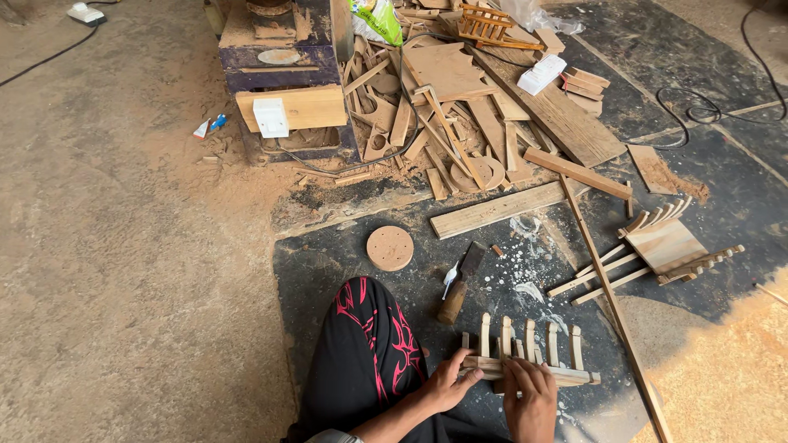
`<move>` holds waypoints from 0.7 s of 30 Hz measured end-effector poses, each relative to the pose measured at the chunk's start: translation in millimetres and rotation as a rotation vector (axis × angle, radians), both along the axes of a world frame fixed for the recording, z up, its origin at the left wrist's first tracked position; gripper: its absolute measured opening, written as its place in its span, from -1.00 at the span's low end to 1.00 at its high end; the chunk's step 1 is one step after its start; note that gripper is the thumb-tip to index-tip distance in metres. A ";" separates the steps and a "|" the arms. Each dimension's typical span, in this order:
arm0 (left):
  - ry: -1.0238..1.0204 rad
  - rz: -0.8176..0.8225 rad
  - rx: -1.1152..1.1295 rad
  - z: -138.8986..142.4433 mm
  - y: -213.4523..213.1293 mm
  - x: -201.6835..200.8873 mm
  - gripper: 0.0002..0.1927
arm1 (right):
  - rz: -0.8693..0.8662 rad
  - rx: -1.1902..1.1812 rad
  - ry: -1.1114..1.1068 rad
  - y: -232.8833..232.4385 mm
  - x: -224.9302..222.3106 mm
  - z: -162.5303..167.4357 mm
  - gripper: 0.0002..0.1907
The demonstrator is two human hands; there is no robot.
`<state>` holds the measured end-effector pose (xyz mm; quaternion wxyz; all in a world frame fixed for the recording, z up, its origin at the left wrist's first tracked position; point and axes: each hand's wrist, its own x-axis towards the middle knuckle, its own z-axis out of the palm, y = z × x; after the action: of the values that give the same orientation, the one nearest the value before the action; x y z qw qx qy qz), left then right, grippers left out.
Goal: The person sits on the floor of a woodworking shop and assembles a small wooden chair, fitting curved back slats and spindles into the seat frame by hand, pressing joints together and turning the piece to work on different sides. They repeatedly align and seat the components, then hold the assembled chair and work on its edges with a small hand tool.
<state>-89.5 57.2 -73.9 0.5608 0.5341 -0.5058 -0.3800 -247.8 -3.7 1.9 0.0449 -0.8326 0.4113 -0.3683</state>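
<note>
Light: bright, even daylight, soft and diffuse.
Shadows: faint, short.
Glare: none.
Focus: sharp throughout.
Edges: slight wide-angle stretching.

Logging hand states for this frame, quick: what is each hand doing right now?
Left hand: fingers closed on the end of the wooden peg rack.
Right hand: fingers closed on the rack's base rail.

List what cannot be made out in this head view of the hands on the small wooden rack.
- Left hand grip: fingers curl under the wooden rack; contact hidden.
- Right hand: wrist cut off by the bottom edge; its back covers the fingertips.
- Chisel blade tip: too dark against the mat.
- Machine top: cut off by the upper edge.
</note>
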 end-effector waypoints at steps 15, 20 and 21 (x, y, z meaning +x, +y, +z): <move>0.027 -0.001 -0.040 -10.0 -10.8 2.0 -0.52 | -0.283 0.041 0.384 -0.8 8.3 -45.3 -0.75; -0.045 -0.025 0.201 -7.8 -11.1 4.2 -0.56 | -0.406 0.060 0.433 -14.5 -2.3 -40.5 -0.82; -0.024 -0.030 0.209 -7.6 -11.4 4.3 -0.56 | -0.371 0.054 0.408 -16.3 -4.0 -42.6 -0.80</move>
<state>-85.2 45.7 -81.5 0.4904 0.5864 -0.4779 -0.4327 -251.8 -20.0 -40.7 -0.0848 -0.7985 0.5670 -0.1836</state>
